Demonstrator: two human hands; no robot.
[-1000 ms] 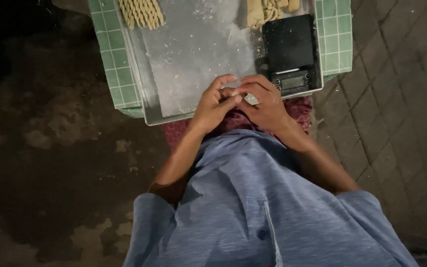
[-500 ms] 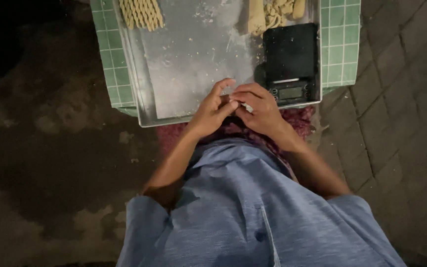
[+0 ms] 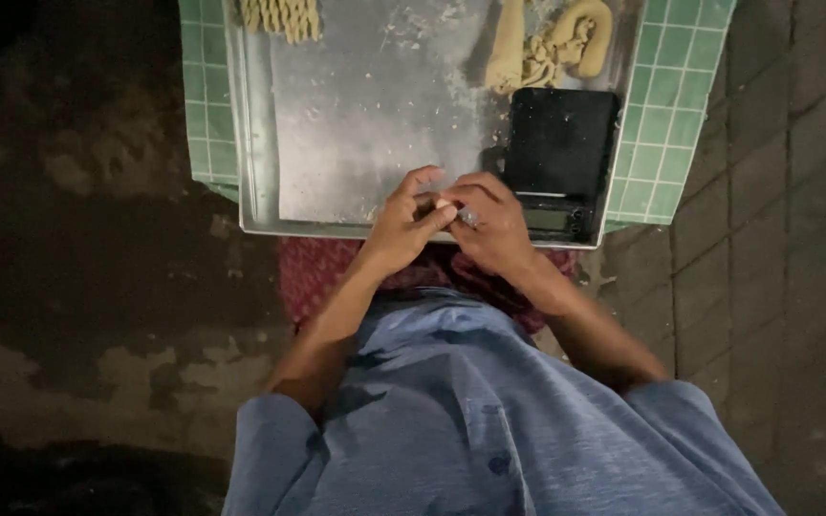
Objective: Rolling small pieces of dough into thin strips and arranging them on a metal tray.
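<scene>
My left hand (image 3: 403, 222) and my right hand (image 3: 491, 222) meet at the near edge of a floured metal tray (image 3: 356, 124). Their fingers are curled together around a small pale piece of dough (image 3: 444, 204), of which only a sliver shows. A ring glints on my right hand. A black kitchen scale (image 3: 558, 153) sits just right of my right hand. At the tray's far edge lie twisted dough sticks (image 3: 284, 17) on the left and a lump of dough with loose strips (image 3: 552, 43) on the right.
The tray rests on a small green-tiled table (image 3: 669, 105). A red patterned cloth (image 3: 313, 272) covers my lap below it. Stained dark concrete floor lies to the left, brick paving to the right.
The view has shifted, so the tray and hands sit lower in the picture. My hands stay pressed together on the dough at the tray's near edge, fingers working slightly.
</scene>
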